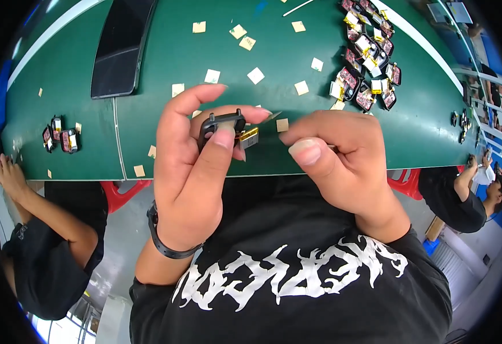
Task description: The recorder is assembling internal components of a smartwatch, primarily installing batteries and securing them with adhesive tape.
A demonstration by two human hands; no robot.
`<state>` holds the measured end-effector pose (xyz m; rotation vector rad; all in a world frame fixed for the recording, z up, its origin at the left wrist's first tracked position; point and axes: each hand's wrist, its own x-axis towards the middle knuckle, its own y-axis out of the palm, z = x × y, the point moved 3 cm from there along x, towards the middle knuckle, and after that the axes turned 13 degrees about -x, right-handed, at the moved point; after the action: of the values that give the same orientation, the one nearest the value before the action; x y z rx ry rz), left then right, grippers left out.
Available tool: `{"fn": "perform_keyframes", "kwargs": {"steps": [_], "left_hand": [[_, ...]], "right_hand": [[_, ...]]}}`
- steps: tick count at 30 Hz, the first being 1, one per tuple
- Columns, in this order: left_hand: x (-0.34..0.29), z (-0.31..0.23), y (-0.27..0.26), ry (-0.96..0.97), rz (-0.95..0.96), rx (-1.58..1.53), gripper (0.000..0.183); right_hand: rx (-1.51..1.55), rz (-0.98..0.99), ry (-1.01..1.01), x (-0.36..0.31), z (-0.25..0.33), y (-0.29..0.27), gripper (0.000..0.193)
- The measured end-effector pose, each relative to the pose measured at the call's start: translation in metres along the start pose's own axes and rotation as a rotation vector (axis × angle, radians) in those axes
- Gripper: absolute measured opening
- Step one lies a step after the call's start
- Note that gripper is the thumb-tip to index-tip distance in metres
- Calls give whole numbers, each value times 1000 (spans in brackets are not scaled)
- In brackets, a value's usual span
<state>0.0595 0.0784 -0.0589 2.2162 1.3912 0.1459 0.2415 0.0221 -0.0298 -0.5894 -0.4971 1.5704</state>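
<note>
My left hand (191, 172) grips a small black plastic housing (223, 121) between thumb and fingers, above the table's near edge. A small silver battery with yellow tape (249, 139) hangs out of the housing's right side. At the tip of my left index finger a thin small piece (274, 116) stands edge-on. Just right of it my right hand (348, 157) is curled, thumb and index close together. Whatever its fingers may hold is hidden. A small beige square (282, 125) shows beside the right index fingertip; whether it touches the finger I cannot tell.
Several beige squares (255, 75) lie scattered over the green table (193, 63). At the far right sits a cluster of open black housings (366, 63) with batteries. A dark tablet (122, 49) lies far left, more housings (61, 137) nearer. People sit at both sides.
</note>
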Motion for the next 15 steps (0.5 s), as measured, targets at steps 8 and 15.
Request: {"fn": "perform_keyframes", "kwargs": {"steps": [8, 15], "left_hand": [[-8, -4, 2, 106, 43, 235, 27], [-13, 0, 2, 123, 47, 309, 23]], "right_hand": [[334, 155, 246, -3, 11, 14, 15], [615, 245, 439, 1, 10, 22, 14]]}}
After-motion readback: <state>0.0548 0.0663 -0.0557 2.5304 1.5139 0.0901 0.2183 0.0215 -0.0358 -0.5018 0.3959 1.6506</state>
